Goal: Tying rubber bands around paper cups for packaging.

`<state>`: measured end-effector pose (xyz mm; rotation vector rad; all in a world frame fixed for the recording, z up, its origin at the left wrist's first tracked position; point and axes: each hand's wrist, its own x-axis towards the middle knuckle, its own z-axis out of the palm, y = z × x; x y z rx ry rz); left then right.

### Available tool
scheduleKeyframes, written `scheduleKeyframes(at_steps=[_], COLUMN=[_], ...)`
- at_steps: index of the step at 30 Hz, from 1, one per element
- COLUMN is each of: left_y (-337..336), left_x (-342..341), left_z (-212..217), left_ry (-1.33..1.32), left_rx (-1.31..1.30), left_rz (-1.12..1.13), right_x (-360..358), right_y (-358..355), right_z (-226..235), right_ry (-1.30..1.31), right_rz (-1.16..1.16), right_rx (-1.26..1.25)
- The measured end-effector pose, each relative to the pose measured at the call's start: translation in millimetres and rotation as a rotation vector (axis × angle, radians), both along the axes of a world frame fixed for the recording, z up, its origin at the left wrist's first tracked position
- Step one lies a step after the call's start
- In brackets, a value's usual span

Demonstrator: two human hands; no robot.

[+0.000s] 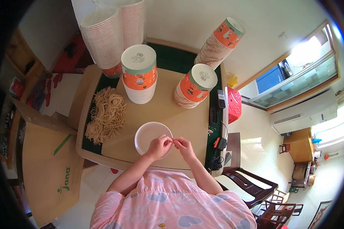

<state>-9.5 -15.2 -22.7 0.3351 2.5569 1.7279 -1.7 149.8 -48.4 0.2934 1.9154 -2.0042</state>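
In front of me a white paper bucket [144, 136] stands with its open mouth up. My left hand [159, 147] is over its near right side, thumb and fingers pinched together. Close beside it, just right of the rim, my right hand [184, 148] is pinched too, the fingertips of both nearly meeting. Whatever they hold is too small to make out. To the left lies a tangled heap of beige cord [106, 114]. Beyond the bucket are two upside-down stacks of orange and green printed paper buckets, one on the left [139, 78] and one on the right [197, 86].
Another printed bucket stack [219, 42] leans at the far right corner. Tall white bucket stacks in clear plastic [101, 40] rise at the far left. Black cables [216, 163] lie along the table's right edge. A cardboard box [51, 171] stands left, a dark wooden chair [252, 187] right.
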Motion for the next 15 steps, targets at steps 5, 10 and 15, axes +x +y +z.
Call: scheduleKeyframes(at_steps=[5, 10, 15], left_y=[-3, -6, -5], left_x=[-3, -8, -8], left_z=[-13, -8, -8], left_ry=[-0.169, -0.187, -0.067], left_rx=[0.183, 0.174, 0.088], left_rz=[-0.001, -0.008, 0.075], right_x=[1, 0, -2], right_y=[-2, -5, -9], right_z=[11, 7, 8], right_ry=[0.060, 0.076, 0.051], right_rz=[0.024, -0.018, -0.018], right_rx=[-0.007, 0.111, 0.106])
